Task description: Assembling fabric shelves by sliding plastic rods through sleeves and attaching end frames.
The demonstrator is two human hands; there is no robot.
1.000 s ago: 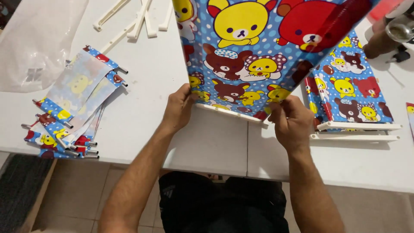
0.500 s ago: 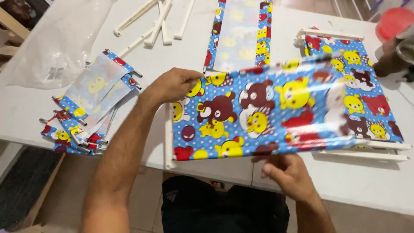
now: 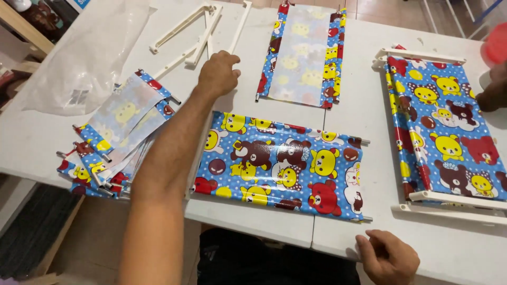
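- The left hand (image 3: pixel 218 73) is stretched far out over the white table (image 3: pixel 68 142), fingers curled loosely downward at the near ends of the white plastic bars (image 3: pixel 196 32); whether it grips one of them cannot be told from this angle
- The left forearm crosses above the left edge of the flat bear-print panel (image 3: pixel 282 166), hiding that edge
- That panel lies flat in front of the person, blue with yellow, brown and red cartoon bears, with thin metal rod ends sticking out at its right corners
- The right hand (image 3: pixel 388 256) rests on the near table edge, just below the panel's lower right corner, fingers bent and relaxed, holding nothing
- A stack of folded bear-print panels (image 3: pixel 113 140) sits fanned out to the left, near the table edge, their rod tips showing
- A crumpled clear plastic bag (image 3: pixel 90 58) lies behind that stack, at the far left
- Another panel, turned pale side up (image 3: pixel 303 58), lies farther back in the middle, apart from the flat one
- On the right, an assembled shelf tier (image 3: pixel 449 132) with white bars along its far and near ends holds stretched bear-print sheets
- At the far right edge, another person's hand (image 3: pixel 494 92) is partly seen beside a blurred red object (image 3: pixel 496 47)
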